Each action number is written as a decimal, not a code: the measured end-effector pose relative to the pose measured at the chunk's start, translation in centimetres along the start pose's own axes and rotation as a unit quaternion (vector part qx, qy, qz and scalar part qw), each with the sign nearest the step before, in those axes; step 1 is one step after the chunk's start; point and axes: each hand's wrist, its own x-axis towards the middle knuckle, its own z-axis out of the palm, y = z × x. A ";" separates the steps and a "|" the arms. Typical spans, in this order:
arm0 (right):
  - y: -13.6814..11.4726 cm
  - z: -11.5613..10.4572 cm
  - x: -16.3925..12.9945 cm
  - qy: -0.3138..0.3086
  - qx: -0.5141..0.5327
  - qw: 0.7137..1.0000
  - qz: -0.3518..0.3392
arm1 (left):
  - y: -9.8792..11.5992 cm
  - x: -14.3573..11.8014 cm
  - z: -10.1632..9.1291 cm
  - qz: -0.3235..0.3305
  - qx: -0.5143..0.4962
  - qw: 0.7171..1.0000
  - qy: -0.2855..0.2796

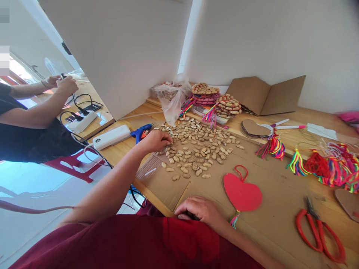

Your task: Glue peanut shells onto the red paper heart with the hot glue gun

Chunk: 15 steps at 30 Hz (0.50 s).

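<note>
My left hand [157,140] reaches out over the left edge of a spread of peanuts in shells [198,147], fingertips touching them; whether it pinches one I cannot tell. My right hand [199,209] rests palm down on the near edge of the cardboard sheet [269,186], fingers curled over something dark that I cannot make out. A red heart cutout [242,193] with a red loop and a small rainbow tassel lies just right of the right hand.
Red-handled scissors [319,231] lie at right. Rainbow tassels [331,166] and a cardboard heart [254,128] sit behind. Peanut-covered hearts [227,105], a plastic bag [172,99], a blue glue gun [141,132] and a power strip [111,137] are at back left. Another person's hands [63,84] work at a neighbouring table.
</note>
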 end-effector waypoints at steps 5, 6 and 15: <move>0.0 0.1 -0.2 -0.001 -0.005 1.000 0.004 | 0.8 0.2 -0.3 -0.027 -0.008 1.000 0.003; 0.0 0.0 -0.2 0.000 -0.006 1.000 0.004 | 1.1 0.1 -0.4 -0.033 0.002 0.999 0.008; 0.4 0.2 -0.2 -0.004 -0.012 1.000 -0.004 | 1.1 -0.2 -0.1 -0.005 0.055 0.996 0.064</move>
